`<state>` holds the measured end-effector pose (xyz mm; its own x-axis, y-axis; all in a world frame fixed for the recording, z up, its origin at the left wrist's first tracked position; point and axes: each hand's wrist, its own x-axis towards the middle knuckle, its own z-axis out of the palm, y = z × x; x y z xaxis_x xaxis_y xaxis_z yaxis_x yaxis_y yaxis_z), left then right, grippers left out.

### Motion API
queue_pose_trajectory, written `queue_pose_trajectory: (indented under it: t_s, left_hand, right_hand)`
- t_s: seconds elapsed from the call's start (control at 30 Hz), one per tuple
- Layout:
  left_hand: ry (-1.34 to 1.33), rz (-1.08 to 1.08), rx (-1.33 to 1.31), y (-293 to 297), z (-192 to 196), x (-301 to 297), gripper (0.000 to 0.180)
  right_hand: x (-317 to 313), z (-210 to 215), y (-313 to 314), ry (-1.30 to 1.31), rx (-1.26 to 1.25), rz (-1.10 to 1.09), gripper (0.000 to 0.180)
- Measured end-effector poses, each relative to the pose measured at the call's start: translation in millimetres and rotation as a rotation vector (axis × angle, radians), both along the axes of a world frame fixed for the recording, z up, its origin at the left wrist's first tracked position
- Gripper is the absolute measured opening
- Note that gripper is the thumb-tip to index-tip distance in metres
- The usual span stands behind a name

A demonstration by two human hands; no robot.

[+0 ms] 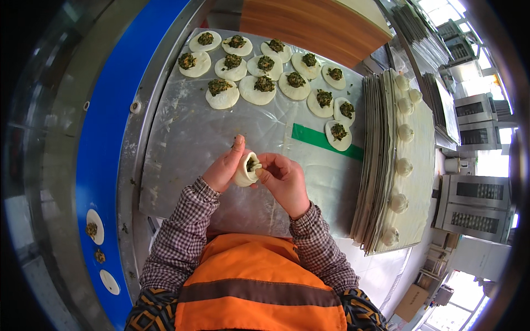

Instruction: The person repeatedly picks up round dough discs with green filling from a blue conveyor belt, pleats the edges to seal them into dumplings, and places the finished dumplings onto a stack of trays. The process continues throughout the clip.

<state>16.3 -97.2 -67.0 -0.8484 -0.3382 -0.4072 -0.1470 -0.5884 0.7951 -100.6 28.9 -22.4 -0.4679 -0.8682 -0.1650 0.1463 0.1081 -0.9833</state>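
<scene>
Above the metal table [193, 138], our left hand [222, 170] cups a half-open bun [242, 176] and our right hand [288, 181] pinches its edge; the filling [250, 164] inside seems dark green, though partly hidden.

Checked oversleeves [179, 234], gathered cuffs [206, 190], orange apron [248, 259], brown band [259, 293], black-and-gold patterned sleeves [361, 311]
</scene>
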Motion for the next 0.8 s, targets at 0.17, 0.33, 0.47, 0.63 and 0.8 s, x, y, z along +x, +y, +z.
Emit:
queue_pose_trajectory:
  t_s: [0.17, 0.33, 0.47, 0.63, 0.8]
  left_hand:
    - [0.137, 0.172, -0.189, 16.1, 11.0, 2.4, 0.065]
    - [0.097, 0.167, -0.021, 12.6, 11.7, 4.4, 0.052]
    - [0.090, 0.107, -0.198, 10.6, 14.0, 5.2, 0.063]
    - [0.007, 0.113, -0.287, 11.1, 17.9, 9.7, 0.065]
    - [0.053, -0.038, -0.227, 2.6, 16.6, 10.9, 0.063]
  right_hand:
    - [-3.8, 3.3, 5.8, 0.737, 0.024, 0.028, 0.014]
    - [7.0, 1.4, -0.3, 0.286, -0.052, -0.056, 0.017]
    - [5.3, 4.5, -0.8, -0.044, -0.002, -0.054, 0.022]
    - [4.4, 10.4, 6.7, 0.838, -0.100, 0.022, 0.016]
    - [10.5, 7.6, 2.4, -0.011, -0.027, -0.079, 0.019]
